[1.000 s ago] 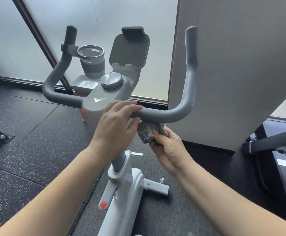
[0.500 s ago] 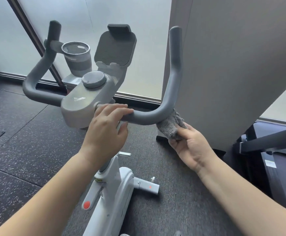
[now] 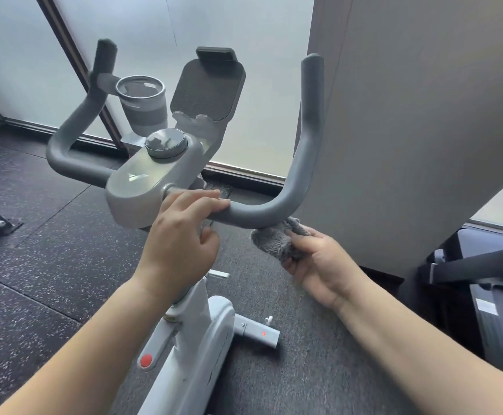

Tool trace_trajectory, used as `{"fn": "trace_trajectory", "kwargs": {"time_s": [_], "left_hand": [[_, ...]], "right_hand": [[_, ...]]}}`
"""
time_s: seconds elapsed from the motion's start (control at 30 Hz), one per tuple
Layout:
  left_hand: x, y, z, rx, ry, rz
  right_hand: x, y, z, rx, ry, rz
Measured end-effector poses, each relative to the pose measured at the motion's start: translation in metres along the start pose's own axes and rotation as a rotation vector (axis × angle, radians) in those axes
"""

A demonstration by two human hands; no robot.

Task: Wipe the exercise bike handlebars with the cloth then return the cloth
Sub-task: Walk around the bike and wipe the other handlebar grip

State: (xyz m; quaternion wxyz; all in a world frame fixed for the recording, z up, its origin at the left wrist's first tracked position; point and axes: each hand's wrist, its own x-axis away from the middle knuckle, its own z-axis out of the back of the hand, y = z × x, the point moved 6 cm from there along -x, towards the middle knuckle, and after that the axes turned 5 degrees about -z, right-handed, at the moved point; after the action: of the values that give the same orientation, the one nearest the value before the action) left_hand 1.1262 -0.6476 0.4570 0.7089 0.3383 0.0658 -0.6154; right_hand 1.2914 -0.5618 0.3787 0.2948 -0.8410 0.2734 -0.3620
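Two hands on one bike: left hand (image 3: 181, 235) curls over the handlebars (image 3: 262, 212) beside the console (image 3: 142, 187), right hand (image 3: 319, 262) grips the single grey cloth (image 3: 274, 241) pressed under the right bend. One cup holder (image 3: 142, 97), one tablet cradle (image 3: 208, 85) up front.

Handlebars (image 3: 274, 212) dark grey. Cloth (image 3: 274, 241) fuzzy grey. Console (image 3: 142, 187) light grey, dial (image 3: 166, 143) dark. Frame (image 3: 196, 339) white, red button (image 3: 146, 360). Floor (image 3: 49, 250) black, white-speckled.

Cloth (image 3: 277, 241) seemingly under handlebar (image 3: 262, 212)
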Motion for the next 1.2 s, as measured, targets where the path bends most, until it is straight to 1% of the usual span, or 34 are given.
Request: {"fn": "trace_trajectory", "kwargs": {"time_s": [0.13,0.23,0.33,0.4,0.5,0.6,0.67,0.93,1.07,1.13,1.2], "left_hand": [[0.004,0.001,-0.002,-0.004,-0.003,0.031],[0.004,0.004,-0.001,0.003,0.011,0.041],[-0.003,0.022,-0.005,0.018,0.032,0.003],[-0.013,0.045,-0.013,0.039,0.031,-0.052],[-0.031,0.077,-0.031,0.075,-0.010,-0.113],[-0.053,0.088,-0.048,0.072,-0.072,-0.088],[-0.063,0.085,-0.054,0.068,-0.091,-0.052],[-0.066,0.078,-0.061,0.097,0.038,-0.080],[-0.066,0.077,-0.062,0.093,0.066,-0.090],[-0.070,0.076,-0.061,0.111,0.060,-0.047],[-0.080,0.078,-0.059,0.112,0.061,-0.011]], "right_hand": [[-0.004,-0.025,0.016,-0.012,0.054,0.039],[-0.006,-0.044,0.022,-0.066,0.079,0.098],[-0.005,-0.056,0.026,-0.029,0.094,0.148],[-0.004,-0.053,0.027,0.043,0.072,0.145],[-0.003,-0.036,0.024,0.198,0.002,0.094],[-0.004,-0.026,0.019,0.223,-0.063,0.071],[-0.006,-0.033,0.018,0.208,-0.063,0.085],[-0.034,-0.100,0.028,0.089,0.040,0.228],[-0.051,-0.125,0.029,0.026,0.039,0.284],[-0.052,-0.129,0.032,0.066,0.023,0.284],[-0.050,-0.119,0.035,0.140,0.003,0.255]]}}
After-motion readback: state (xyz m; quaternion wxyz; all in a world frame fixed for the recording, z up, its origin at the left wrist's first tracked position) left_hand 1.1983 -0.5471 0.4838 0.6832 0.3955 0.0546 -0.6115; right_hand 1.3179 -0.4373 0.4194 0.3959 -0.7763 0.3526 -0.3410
